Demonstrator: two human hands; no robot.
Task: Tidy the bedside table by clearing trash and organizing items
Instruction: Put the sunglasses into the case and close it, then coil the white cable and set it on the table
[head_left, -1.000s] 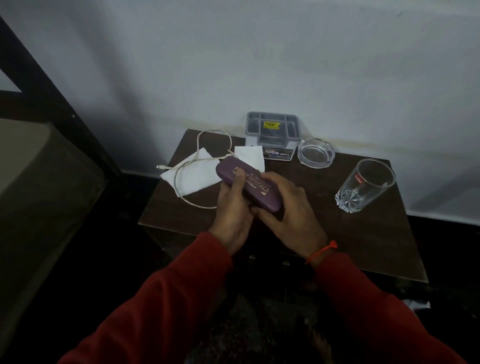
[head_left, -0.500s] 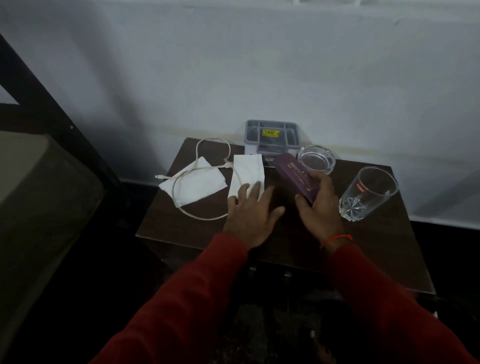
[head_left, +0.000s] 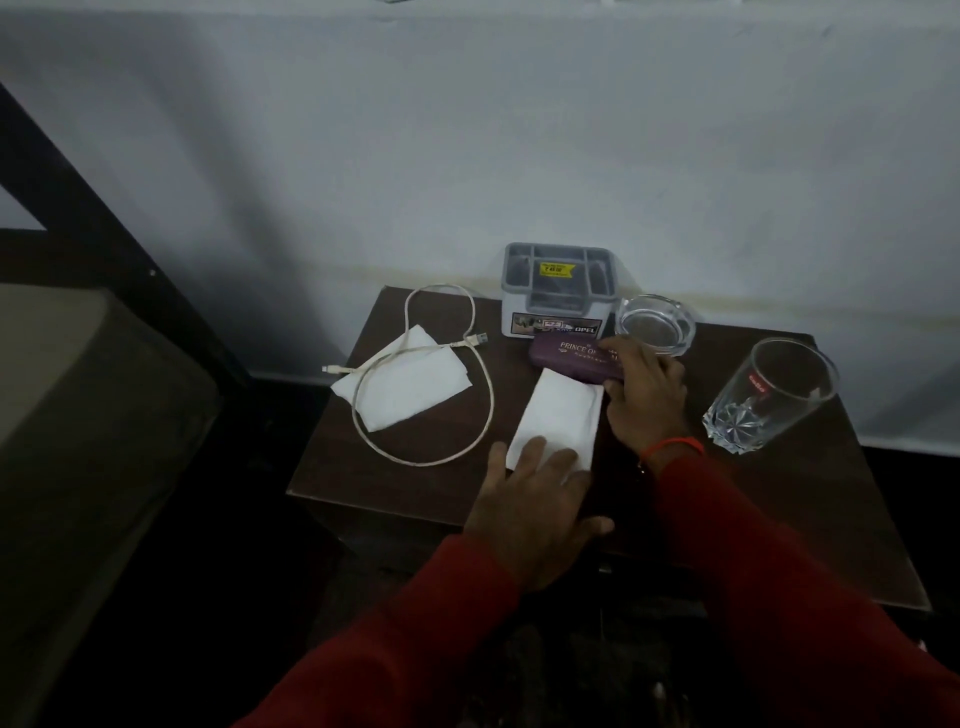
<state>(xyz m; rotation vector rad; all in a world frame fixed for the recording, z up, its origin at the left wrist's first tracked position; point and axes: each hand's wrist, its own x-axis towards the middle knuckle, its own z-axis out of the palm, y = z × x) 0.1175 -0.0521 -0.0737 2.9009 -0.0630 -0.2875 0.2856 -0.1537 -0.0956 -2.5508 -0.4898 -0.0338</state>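
One second ago both hands held the purple case (head_left: 574, 357) up over the middle of the bedside table (head_left: 810, 519). Now the case lies flat at the far side, just in front of the grey organizer box (head_left: 557, 312) and beside the glass ashtray (head_left: 655, 325). The right hand (head_left: 644, 387) has followed it there and rests on its right end. The left hand (head_left: 530, 506) has let go of the case and now lies flat, with fingertips on the near edge of the folded white napkin (head_left: 558, 415).
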